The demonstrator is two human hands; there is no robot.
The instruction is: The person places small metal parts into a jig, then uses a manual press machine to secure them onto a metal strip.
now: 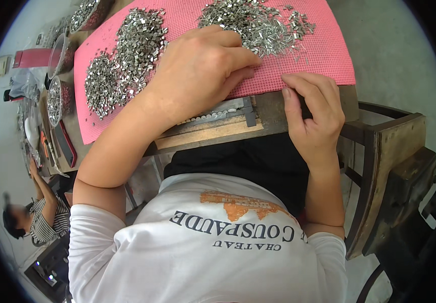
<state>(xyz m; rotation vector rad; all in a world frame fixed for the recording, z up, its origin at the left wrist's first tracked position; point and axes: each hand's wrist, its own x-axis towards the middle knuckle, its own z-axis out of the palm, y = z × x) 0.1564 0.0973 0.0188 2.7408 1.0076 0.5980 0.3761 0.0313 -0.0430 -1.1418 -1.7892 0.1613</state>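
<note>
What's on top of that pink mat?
On the pink mat are heaps of small shiny metal pieces, with thin metal pins in the right-hand heap. The left hand covers part of the middle, so whatever is under it can't be seen.

Pink textured mat, cut off above
The bare left hand hides part; whether its fingertips pinch anything is hard to tell.

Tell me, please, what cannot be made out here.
Head view: whether the left hand holds anything; the hand itself hides it.
Head view: anything tiny in the right hand; too small.
Head view: left end of the row of pale pieces, behind the left forearm.
Head view: far part of the pink mat, cut by the top edge.
</note>
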